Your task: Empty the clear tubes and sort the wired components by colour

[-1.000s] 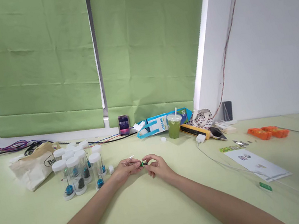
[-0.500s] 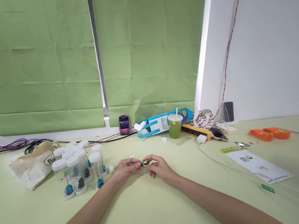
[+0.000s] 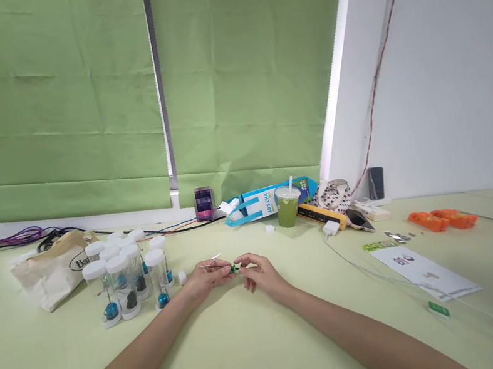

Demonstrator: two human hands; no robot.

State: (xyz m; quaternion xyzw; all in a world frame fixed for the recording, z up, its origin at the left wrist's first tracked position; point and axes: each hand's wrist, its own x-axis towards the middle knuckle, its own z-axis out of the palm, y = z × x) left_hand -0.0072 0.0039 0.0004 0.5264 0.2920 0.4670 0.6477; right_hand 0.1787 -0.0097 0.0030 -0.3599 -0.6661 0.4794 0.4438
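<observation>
Over the middle of the table, my left hand (image 3: pixel 208 279) is closed on a small green piece (image 3: pixel 233 269), too small to make out in detail. A thin pale stick (image 3: pixel 216 256) juts from between the same hand's fingers. From the other side my right hand (image 3: pixel 263 275) pinches at the dark end of the green piece with thumb and forefinger, its other fingers curled below. Left of my left hand lies a small white cap (image 3: pixel 182 276). Past it stand several clear tubes (image 3: pixel 159 282) with white lids, holding blue or dark round things on stems.
A canvas bag (image 3: pixel 48 277) stands behind the tubes. Beyond my hands are a cup of green drink (image 3: pixel 288 209), a blue-white carrier bag (image 3: pixel 254 205) and a yellow power strip (image 3: pixel 321 216). To the right lie a white sheet (image 3: pixel 424 271), a cable and orange objects (image 3: pixel 441 219).
Both hands stay together around the green piece, with only slight finger movement. The whole view has shifted a little; nothing on the table has visibly moved.
</observation>
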